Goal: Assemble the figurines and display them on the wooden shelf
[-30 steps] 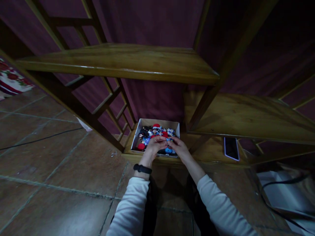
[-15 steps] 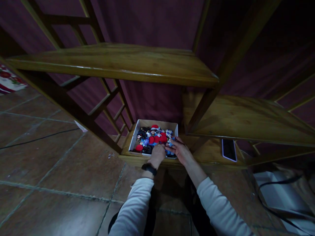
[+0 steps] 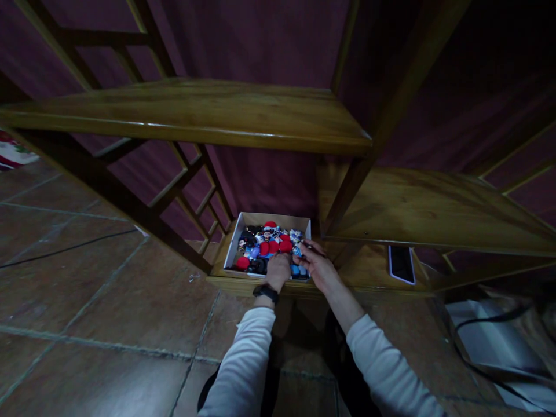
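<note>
A shallow white cardboard box (image 3: 231,248) sits on the bottom shelf, filled with small figurines (image 3: 273,247) in red, black, blue and white. My left hand (image 3: 278,270), with a black band at the wrist, reaches over the box's front edge. Its fingers are curled down among the figurines, and whatever they grip is hidden. At the box's right end, my right hand (image 3: 320,267) has thumb and fingers bent round a small blue-and-white figurine (image 3: 297,251). Blue pieces (image 3: 298,270) lie between the two hands in the front right corner.
A wooden shelf board (image 3: 208,113) overhangs the box, and an upright post (image 3: 347,194) stands to its right. A phone (image 3: 402,264) lies on the lower shelf at right. A black cable (image 3: 69,249) crosses the tiled floor; a pale box-like object (image 3: 490,333) stands lower right.
The view has shifted slightly, moving the shelf a little left in the picture. My right hand has drawn slightly away from my left, showing more blue pieces between them.
</note>
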Tool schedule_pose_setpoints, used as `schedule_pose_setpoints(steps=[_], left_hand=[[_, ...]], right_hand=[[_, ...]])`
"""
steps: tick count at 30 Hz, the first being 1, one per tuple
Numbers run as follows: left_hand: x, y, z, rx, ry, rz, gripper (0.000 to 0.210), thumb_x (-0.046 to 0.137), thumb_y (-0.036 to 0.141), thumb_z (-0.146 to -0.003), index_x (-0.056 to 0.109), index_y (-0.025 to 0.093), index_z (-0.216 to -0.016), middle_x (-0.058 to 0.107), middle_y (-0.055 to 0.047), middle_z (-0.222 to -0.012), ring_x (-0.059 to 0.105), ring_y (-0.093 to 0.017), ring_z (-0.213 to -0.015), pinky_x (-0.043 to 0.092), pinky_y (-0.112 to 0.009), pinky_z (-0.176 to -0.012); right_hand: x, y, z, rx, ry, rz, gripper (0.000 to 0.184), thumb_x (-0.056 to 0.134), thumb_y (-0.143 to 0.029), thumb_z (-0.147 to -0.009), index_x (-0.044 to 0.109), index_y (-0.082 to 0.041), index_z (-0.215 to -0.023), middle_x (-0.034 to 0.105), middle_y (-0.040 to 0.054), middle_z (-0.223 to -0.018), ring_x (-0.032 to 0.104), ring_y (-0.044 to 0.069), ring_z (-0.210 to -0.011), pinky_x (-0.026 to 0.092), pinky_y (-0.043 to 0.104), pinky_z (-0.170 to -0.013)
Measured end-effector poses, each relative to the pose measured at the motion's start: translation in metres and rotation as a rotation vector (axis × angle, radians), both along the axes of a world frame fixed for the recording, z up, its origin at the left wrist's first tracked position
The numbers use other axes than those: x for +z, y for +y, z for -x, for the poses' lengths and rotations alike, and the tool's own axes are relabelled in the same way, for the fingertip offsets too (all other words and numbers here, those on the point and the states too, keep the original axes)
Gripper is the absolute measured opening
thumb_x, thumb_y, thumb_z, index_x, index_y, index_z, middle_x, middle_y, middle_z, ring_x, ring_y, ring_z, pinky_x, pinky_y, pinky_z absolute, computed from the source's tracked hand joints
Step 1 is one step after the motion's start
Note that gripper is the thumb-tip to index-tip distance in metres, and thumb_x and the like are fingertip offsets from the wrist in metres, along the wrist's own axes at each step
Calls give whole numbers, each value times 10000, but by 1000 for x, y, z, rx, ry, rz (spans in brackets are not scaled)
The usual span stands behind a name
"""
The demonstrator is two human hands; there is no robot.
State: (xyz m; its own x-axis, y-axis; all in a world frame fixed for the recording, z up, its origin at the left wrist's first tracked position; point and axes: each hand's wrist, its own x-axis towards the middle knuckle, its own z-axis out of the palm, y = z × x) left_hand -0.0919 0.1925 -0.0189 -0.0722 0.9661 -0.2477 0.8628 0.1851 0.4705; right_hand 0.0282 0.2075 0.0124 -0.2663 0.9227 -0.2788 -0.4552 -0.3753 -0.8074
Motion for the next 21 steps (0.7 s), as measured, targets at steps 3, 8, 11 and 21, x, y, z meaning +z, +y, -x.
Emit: schedule_pose_setpoints(steps=[3,8,11,21], left_hand=[[4,1,4,35,-63,-47,222,610,126,-657,628,156,-876,657,-120,-911,593,-232,-940,421,-315,-847],[18,2,12,302,-420,-113,124,593,116,-669,569,162,-781,617,-28,-708,611,-175,-736,491,-302,-704],[24,-4,13,484,-884,-94,132,616,120,-664,519,159,-744,580,19,-650,596,-120,-632,521,-277,-637],[41,-16,11,664,-1425,-47,228,706,131,-611,544,124,-771,645,-37,-684,641,-139,-623,545,-338,-717]], right_hand=[[2,-1,-1,4,38,5,299,741,-306,-593,593,-209,-834,637,-11,-873,604,133,-782,539,317,-707],[1,-1,-1,-32,63,-2,242,724,-243,-583,579,-212,-774,631,-26,-769,601,143,-777,523,339,-731],[-1,-1,0,-103,-10,-56,238,708,-253,-588,578,-213,-782,630,-27,-761,597,133,-754,500,280,-686],[4,-5,4,-138,-299,-242,386,667,-343,-634,553,-241,-989,615,3,-938,585,160,-842,490,283,-721]])
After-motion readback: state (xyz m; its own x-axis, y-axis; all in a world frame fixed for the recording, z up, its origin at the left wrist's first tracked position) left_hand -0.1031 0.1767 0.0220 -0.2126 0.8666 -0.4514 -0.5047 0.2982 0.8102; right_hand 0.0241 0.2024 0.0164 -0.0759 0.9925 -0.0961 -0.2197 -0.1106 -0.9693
